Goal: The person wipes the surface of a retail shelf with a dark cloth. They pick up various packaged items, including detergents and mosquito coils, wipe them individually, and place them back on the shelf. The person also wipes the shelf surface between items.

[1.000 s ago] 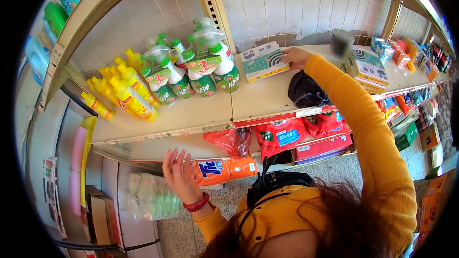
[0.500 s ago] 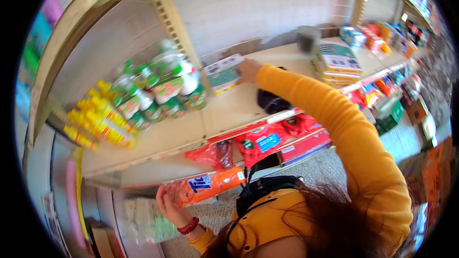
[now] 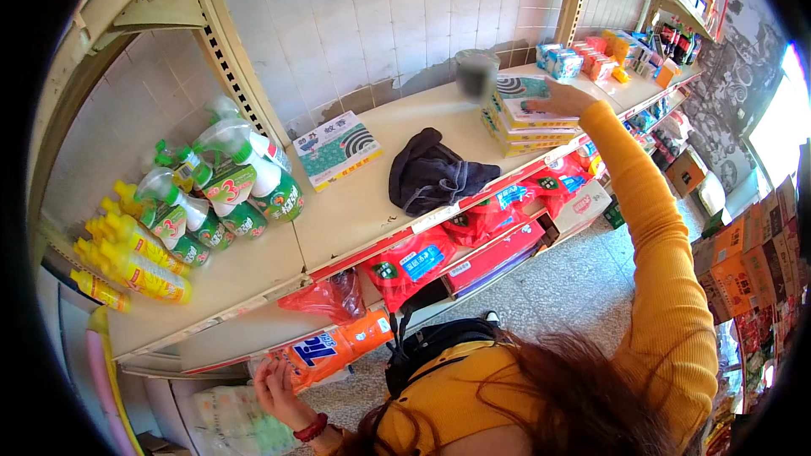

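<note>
My right hand (image 3: 562, 102) reaches across to a stack of flat mosquito coil boxes (image 3: 529, 137). Its fingers lie stretched over the top box, which has a green and white cover with a dark spiral. Another mosquito coil box (image 3: 338, 149) lies alone further left on the same shelf, near the back wall. Low at the left, my left hand (image 3: 283, 390) hangs by the end of an orange laundry detergent bag (image 3: 338, 350). Its fingers are loosely bent and apart; I see nothing gripped in them.
Green spray bottles (image 3: 228, 203) and yellow bottles (image 3: 139, 257) stand left on the shelf (image 3: 253, 283). A dark crumpled cloth item (image 3: 435, 173) lies mid-shelf. Behind the stack is a blurred grey roll-like object (image 3: 477, 74). Red bags (image 3: 410, 266) fill the shelf below; cartons (image 3: 743, 262) are stacked right.
My right hand has left the single box at the left and moved right to the stack. The view has shifted rightward. My left hand stays by the orange bag.
</note>
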Motion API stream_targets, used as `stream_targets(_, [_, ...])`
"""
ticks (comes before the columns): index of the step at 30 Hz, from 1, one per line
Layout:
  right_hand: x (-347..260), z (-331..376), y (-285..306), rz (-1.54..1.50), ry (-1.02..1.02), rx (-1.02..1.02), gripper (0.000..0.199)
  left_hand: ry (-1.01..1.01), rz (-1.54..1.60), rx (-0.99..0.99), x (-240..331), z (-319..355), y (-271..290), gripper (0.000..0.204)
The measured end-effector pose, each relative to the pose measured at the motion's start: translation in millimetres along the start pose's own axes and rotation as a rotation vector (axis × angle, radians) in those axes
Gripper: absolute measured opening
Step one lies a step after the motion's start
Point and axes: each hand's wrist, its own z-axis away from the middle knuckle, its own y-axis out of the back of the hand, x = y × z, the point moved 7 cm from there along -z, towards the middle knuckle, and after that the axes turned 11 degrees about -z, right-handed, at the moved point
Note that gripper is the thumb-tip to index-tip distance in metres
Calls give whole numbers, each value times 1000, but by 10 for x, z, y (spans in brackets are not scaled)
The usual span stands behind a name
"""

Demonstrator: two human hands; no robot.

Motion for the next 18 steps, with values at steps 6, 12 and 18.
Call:
stream_targets(6, [-209,25,-13,104,-44,-14,101,-7,27,-180,183,-16,-619,22])
stream_targets(12, [-359,-191,-240,-49,-151,-265,92,-58,4,-348,218,21,-1015,18])
stream_targets(18, [-446,-171,-393,-302,-275,-437,63,-7,-4,-252,-1,120,-771,18])
